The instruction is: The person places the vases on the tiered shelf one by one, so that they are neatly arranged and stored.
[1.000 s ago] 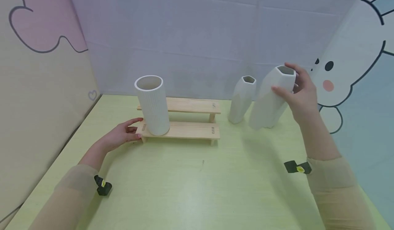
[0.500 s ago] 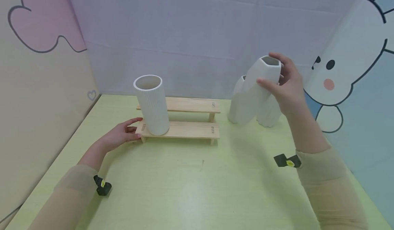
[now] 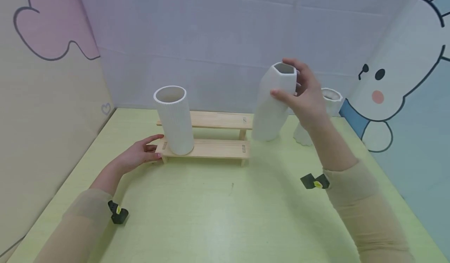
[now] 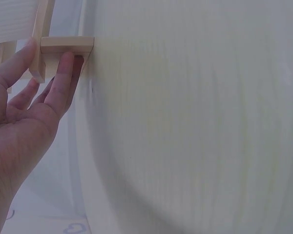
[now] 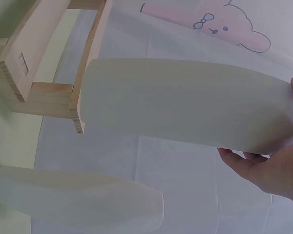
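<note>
My right hand grips a tall white faceted vase near its five-sided mouth, thumb in front and fingers behind. The vase is raised and tilted, its lower part by the right end of a two-tier wooden stand. In the right wrist view the held vase overlaps the end of the stand's upper board. My left hand holds the left end of the lower board; in the left wrist view its thumb and fingers touch the wood. A white ribbed cylindrical vase stands on that board's left part.
A smaller faceted vase stands on the table, hidden behind the held vase in the head view. Another white vase with a wavy rim is partly covered by my right hand. A pale cloth wall bounds the table's back.
My right hand has carried the faceted vase leftward, past the smaller faceted vase and up to the stand's right end. The wavy-rimmed vase has come into view. My left hand stays put.
</note>
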Motion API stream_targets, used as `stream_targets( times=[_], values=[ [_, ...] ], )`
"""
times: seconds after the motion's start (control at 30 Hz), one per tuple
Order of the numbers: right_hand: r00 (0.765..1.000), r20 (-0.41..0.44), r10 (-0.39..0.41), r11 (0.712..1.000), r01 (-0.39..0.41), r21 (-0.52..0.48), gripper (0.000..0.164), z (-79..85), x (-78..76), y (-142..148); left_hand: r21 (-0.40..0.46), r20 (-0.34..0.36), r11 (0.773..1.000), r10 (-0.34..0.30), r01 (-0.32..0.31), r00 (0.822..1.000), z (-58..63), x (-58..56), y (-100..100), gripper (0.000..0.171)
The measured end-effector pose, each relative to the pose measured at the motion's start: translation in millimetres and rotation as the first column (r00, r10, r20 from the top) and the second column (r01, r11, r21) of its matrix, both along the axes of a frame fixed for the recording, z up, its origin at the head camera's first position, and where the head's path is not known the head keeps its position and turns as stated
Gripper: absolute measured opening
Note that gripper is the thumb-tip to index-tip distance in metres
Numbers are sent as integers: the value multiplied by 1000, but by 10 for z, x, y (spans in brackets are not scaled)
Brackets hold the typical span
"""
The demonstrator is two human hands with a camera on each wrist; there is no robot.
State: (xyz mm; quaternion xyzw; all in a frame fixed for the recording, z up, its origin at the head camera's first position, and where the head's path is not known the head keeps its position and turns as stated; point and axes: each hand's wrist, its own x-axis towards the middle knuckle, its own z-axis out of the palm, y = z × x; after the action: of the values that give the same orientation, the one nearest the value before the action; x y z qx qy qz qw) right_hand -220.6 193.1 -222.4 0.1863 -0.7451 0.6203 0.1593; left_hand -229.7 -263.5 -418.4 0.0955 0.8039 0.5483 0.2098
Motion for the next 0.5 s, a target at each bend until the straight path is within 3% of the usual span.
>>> stream_targets(
  times=[0.5],
  values=[
    [996,36,86,996,-86,-8,68,-187,-71,-289,12,-1,1000,10,-10,1000,56,61,60,77]
  ],
)
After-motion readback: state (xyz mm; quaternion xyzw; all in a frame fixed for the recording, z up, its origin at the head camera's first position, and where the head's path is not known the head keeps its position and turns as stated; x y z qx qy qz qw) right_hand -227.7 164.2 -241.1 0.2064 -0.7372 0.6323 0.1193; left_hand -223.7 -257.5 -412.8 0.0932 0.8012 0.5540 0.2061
